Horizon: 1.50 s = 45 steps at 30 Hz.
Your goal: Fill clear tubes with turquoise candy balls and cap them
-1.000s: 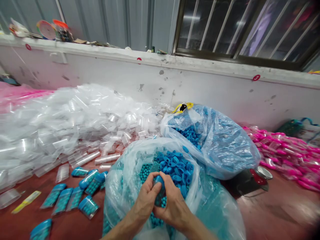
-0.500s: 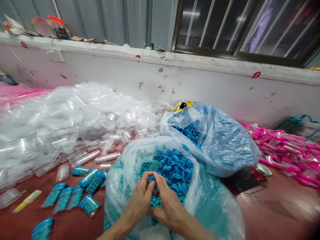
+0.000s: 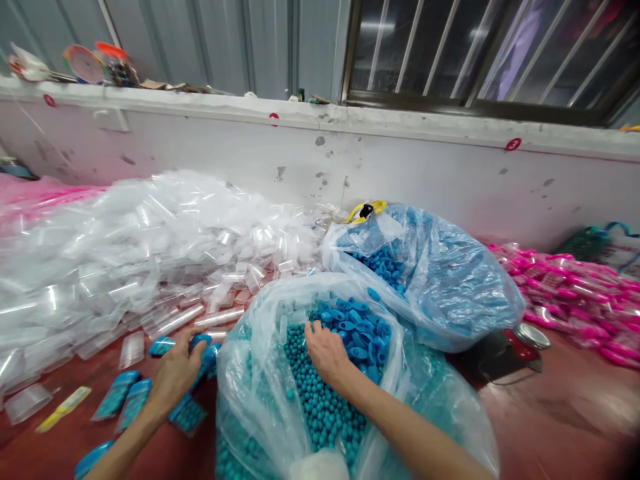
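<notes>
My left hand (image 3: pixel 174 375) is closed around a small clear container with a blue cap (image 3: pixel 200 341), over the group of filled ones on the left; most of the container is hidden by the hand. Inside the open plastic bag (image 3: pixel 250 387), my right hand (image 3: pixel 327 353) hovers at the teal beads (image 3: pixel 330 417), its fingers loosely bent and slightly apart, with nothing visible in them. Just beyond its fingertips lie several clear empty containers (image 3: pixel 295 317). Blue caps (image 3: pixel 357 330) are heaped beside it. Bead-filled containers (image 3: pixel 116 395) lie on the red tabletop (image 3: pixel 165 453).
A big heap of clear containers (image 3: pixel 150 247) covers the back left. Behind the bead bag rests another bag of blue parts (image 3: pixel 450 287), with a dark red-topped object (image 3: pixel 513 350) beside it. Pink packed items (image 3: pixel 580 300) lie right. A yellow cutter (image 3: pixel 64 409) lies left.
My hands were together over the bag around a small blue-capped piece. The left has moved left to the filled containers with it; the right has moved slightly forward over the beads.
</notes>
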### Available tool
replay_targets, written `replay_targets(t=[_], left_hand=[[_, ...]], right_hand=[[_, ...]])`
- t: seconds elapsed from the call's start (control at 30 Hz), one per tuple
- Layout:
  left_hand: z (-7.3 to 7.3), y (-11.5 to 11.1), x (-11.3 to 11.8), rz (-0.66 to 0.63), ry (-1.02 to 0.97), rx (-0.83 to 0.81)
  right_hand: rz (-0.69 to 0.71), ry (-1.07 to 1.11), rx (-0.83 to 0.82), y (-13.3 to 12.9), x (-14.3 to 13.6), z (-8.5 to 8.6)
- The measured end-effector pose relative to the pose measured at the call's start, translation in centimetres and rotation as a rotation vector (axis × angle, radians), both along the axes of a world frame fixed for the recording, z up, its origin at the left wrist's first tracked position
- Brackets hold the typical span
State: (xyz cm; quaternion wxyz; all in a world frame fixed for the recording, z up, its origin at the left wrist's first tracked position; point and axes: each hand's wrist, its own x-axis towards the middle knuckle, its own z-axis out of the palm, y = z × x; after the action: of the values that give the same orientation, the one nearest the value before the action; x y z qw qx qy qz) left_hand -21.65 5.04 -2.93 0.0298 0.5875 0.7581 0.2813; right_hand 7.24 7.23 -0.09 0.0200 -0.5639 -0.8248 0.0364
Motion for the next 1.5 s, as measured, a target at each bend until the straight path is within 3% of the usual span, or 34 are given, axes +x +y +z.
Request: replay_targets(t=[0.07,0.17,0.27,0.33,0.4,0.47,0.57,0.7,0.77,0.93,1.03,1.13,1.2,1.3,1.5], left_hand=[[-0.1,0.0,0.0,-0.003,0.152,0.007],[0.7,-0.5,1.7,-0.051,0.269,0.153],[2.0,-1.9,5.1,-0.343,0.235,0.254],[2.6,-3.0,7.6,-0.585,0.273,0.186],[2.9,-3.8,9.5,-0.730,0.321,0.101],[2.9,-4.3,10.5,-0.796,0.340,0.029],[2.3,-4.4,10.7,-0.795,0.356,-0.045],[0.7,-4.2,9.9,-0.754,0.411,-0.105],[0.2,-4.3,9.4,-0.750,0.447,-0.108],[1.1,-4.6,10.5,-0.763,0.507,-0.091],[1.8,-4.0,12.6,-0.873,0.472,-0.058],[1.4,-3.5,14.0,-1.031,0.433,-0.109],[1.0,-3.6,13.9,-1.049,0.427,-0.189],[0.9,-4.2,13.0,-1.014,0.417,-0.198],[2.7,-4.7,12.2,-1.041,0.368,-0.101]], right_hand=[[0.010,-0.003,-0.014,0.2,-0.1,-0.2],[0.024,0.052,-0.049,0.2,1.2,0.1],[0.031,0.192,-0.099,-0.8,3.1,0.9],[0.051,0.187,-0.172,-1.9,4.3,1.4],[0.106,0.100,-0.255,-3.4,5.0,1.7],[0.131,0.014,-0.244,-4.8,4.9,1.9],[0.132,-0.020,-0.096,-6.5,2.9,1.8],[0.383,0.017,-0.081,-6.6,-0.3,0.2],[0.424,-0.029,-0.058,-6.0,-0.7,-0.7],[0.279,-0.161,-0.080,-5.1,2.2,-0.6],[0.172,-0.128,-0.094,-5.2,4.6,0.9],[0.082,-0.078,-0.164,-5.4,6.1,2.3],[0.080,-0.067,-0.187,-5.6,6.4,2.5],[0.095,-0.127,-0.174,-5.9,5.7,1.4],[0.080,-0.196,-0.138,-5.2,4.1,-1.3]])
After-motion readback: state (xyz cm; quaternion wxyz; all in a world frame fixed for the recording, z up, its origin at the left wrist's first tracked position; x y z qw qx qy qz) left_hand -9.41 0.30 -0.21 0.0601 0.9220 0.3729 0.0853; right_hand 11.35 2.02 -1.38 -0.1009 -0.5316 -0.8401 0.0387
